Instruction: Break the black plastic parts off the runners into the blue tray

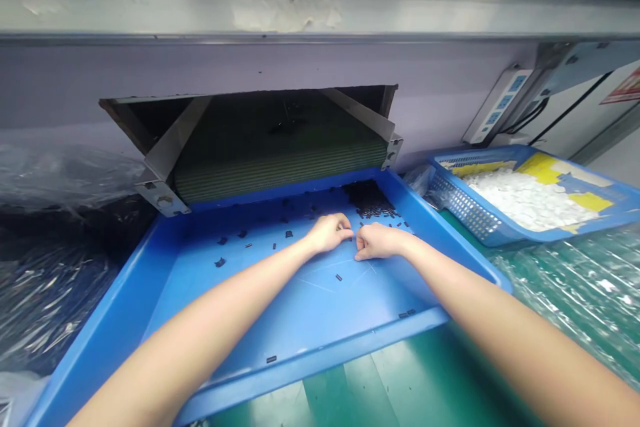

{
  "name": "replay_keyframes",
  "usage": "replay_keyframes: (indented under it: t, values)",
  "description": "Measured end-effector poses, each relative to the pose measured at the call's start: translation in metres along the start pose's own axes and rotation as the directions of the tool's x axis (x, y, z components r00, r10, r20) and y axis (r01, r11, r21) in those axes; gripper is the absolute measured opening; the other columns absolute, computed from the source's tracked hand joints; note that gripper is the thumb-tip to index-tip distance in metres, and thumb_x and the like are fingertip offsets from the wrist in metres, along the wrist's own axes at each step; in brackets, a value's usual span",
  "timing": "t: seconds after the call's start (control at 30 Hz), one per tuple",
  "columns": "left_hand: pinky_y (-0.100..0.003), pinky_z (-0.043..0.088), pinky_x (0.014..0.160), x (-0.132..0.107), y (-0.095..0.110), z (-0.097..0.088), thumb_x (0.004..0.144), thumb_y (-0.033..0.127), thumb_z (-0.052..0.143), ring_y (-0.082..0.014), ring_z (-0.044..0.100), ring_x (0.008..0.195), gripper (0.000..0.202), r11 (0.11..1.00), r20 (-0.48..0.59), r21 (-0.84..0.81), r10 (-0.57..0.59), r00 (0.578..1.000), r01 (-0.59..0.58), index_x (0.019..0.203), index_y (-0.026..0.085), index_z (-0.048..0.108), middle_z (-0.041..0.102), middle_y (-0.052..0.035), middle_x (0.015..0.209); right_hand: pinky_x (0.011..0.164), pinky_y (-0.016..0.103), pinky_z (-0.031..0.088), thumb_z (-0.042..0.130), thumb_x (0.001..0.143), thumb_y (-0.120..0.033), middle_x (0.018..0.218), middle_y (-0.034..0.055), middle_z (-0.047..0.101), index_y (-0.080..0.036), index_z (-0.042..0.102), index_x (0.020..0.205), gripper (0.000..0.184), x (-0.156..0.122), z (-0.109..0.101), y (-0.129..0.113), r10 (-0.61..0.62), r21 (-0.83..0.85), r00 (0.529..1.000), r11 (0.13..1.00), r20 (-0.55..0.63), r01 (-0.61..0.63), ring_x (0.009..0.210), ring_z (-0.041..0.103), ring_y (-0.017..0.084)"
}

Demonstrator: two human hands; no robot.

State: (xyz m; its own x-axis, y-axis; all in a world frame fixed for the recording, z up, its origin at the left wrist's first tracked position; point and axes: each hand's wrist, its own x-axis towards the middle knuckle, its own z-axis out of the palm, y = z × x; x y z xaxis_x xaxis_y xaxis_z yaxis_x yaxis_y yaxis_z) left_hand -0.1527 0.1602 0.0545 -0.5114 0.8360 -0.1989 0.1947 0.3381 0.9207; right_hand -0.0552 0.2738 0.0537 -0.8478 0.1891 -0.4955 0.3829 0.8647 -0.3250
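Single view, worn on the head. The camera sits above the near side of the tray (280,313), facing forward and down. Range is close: forearms (225,320) enter low at left and right and run away from the lens to the left hand (327,233) and right hand (377,241), near mid-view. The tray fills the lower centre; a beam (300,3) spans the top; a basket (465,213) stands at right.
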Motion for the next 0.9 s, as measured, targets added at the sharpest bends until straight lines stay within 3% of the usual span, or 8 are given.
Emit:
replay_keyframes:
  t: [0.17, 0.27, 0.4, 0.5, 0.6, 0.7, 0.8, 0.9]
  values:
    - [-0.014, 0.019, 0.031, -0.027, -0.004, -0.069, 0.086, 0.027, 0.046, -0.0014, 0.025, 0.033, 0.024, 0.987, -0.115, -0.138, -0.102, 0.988, 0.086, 0.067, 0.013, 0.046, 0.04, 0.0074, 0.051, 0.037, 0.017, 0.032, 0.065, 0.075, -0.027, 0.048, -0.0042, 0.047, -0.015, 0.052, 0.057, 0.026, 0.006, 0.005, 0.022, -0.14, 0.316, 0.99, 0.939, -0.011, 0.136, 0.04, 0.04, 0.007]
    - [-0.015, 0.016, 0.03, -0.039, -0.023, -0.093, 0.087, 0.027, 0.044, -0.0017, 0.023, 0.033, 0.023, 0.982, -0.208, -0.102, -0.177, 0.962, 0.158, 0.068, 0.013, 0.045, 0.041, 0.007, 0.052, 0.031, 0.017, 0.02, 0.057, 0.076, -0.041, 0.049, -0.0031, 0.043, -0.018, 0.046, 0.06, 0.03, -0.002, -0.007, 0.025, -0.221, 0.524, 0.961, 0.806, -0.167, 0.276, 0.036, 0.031, 0.007]
    - [-0.017, 0.02, 0.034, -0.045, -0.037, -0.088, 0.079, 0.017, 0.051, -0.0047, 0.031, 0.036, 0.009, 0.974, -0.245, 0.016, -0.214, 0.946, 0.225, 0.07, 0.014, 0.051, 0.043, 0.0065, 0.05, 0.031, 0.018, 0.012, 0.033, 0.079, -0.057, 0.056, -0.0021, 0.041, -0.022, 0.035, 0.063, 0.039, -0.024, -0.034, 0.026, -0.179, 0.615, 0.886, 0.662, -0.427, 0.429, 0.038, 0.021, 0.008]
    - [-0.018, 0.025, 0.04, -0.044, -0.03, -0.076, 0.067, 0.01, 0.058, -0.009, 0.04, 0.042, 0.012, 0.977, -0.206, 0.075, -0.181, 0.962, 0.2, 0.06, 0.018, 0.051, 0.042, 0.0056, 0.046, 0.031, 0.018, 0.012, 0.028, 0.079, -0.061, 0.059, -0.0009, 0.043, -0.022, 0.035, 0.065, 0.041, -0.044, -0.047, 0.033, -0.099, 0.602, 0.866, 0.68, -0.49, 0.418, 0.039, 0.022, 0.009]
    - [-0.019, 0.023, 0.04, -0.041, -0.02, -0.072, 0.063, 0.007, 0.056, -0.0091, 0.035, 0.04, 0.021, 0.98, -0.142, 0.064, -0.179, 0.974, 0.189, 0.049, 0.018, 0.045, 0.038, 0.0052, 0.042, 0.031, 0.018, 0.014, 0.036, 0.076, -0.063, 0.056, -0.0019, 0.044, -0.021, 0.038, 0.064, 0.044, -0.065, -0.048, 0.045, -0.019, 0.566, 0.9, 0.771, -0.436, 0.291, 0.036, 0.025, 0.008]
    - [-0.018, 0.017, 0.035, -0.044, -0.017, -0.077, 0.066, 0.012, 0.055, -0.0071, 0.029, 0.036, 0.019, 0.976, -0.045, -0.011, -0.22, 0.975, 0.219, 0.049, 0.017, 0.046, 0.038, 0.0045, 0.041, 0.031, 0.017, 0.02, 0.058, 0.069, -0.056, 0.048, -0.0027, 0.047, -0.018, 0.048, 0.063, 0.04, -0.085, -0.044, 0.056, 0.05, 0.475, 0.957, 0.875, -0.285, 0.096, 0.033, 0.033, 0.007]
    - [-0.015, 0.011, 0.031, -0.048, -0.023, -0.093, 0.07, 0.021, 0.052, -0.0044, 0.023, 0.032, 0.017, 0.956, 0.044, -0.146, -0.251, 0.967, 0.255, 0.055, 0.016, 0.047, 0.038, 0.0041, 0.044, 0.032, 0.019, 0.027, 0.07, 0.064, -0.042, 0.044, -0.0014, 0.052, -0.016, 0.058, 0.066, 0.028, -0.098, -0.039, 0.068, 0.088, 0.343, 0.987, 0.939, -0.137, -0.036, 0.033, 0.041, 0.01]
    - [-0.014, 0.009, 0.027, -0.05, -0.036, -0.119, 0.071, 0.024, 0.045, -0.0033, 0.02, 0.031, 0.009, 0.901, 0.077, -0.353, -0.24, 0.968, 0.251, 0.065, 0.017, 0.047, 0.041, 0.0026, 0.052, 0.034, 0.019, 0.031, 0.065, 0.07, -0.036, 0.047, 0.0002, 0.056, -0.017, 0.061, 0.067, 0.02, -0.102, -0.031, 0.083, 0.046, 0.275, 0.997, 0.961, -0.059, -0.028, 0.034, 0.045, 0.011]
